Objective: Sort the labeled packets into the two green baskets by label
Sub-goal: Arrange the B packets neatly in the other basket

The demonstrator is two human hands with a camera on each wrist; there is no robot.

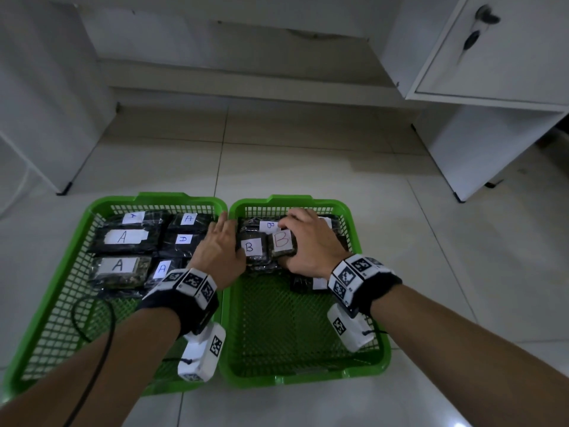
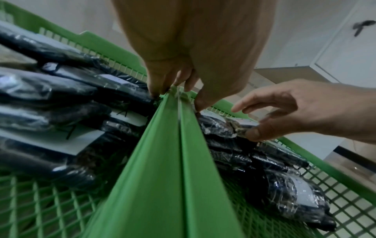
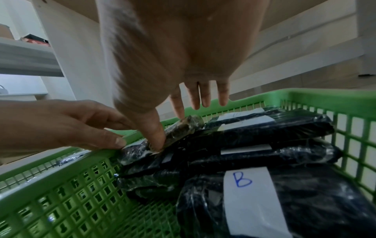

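Two green baskets stand side by side on the floor. The left basket [image 1: 160, 200] holds several dark packets labelled A [image 1: 121, 237]. The right basket [image 1: 274, 201] holds dark packets labelled B. My right hand [image 1: 308, 238] pinches a small packet with a red B [image 1: 282, 240] between thumb and fingers on top of the B pile; the right wrist view shows this packet [image 3: 183, 127] under my thumb. My left hand [image 1: 220, 241] lies with relaxed fingers over the two touching rims [image 2: 179, 145], its thumb against a packet with a black B [image 1: 251, 248].
The near half of the right basket is bare mesh [image 1: 292, 328], with one more B packet [image 3: 248, 201] beneath my right wrist. White cabinets [image 1: 492, 72] stand at the back right and back left. Pale floor tiles [image 1: 308, 155] surround the baskets. A black cable [image 1: 101, 334] hangs from my left forearm.
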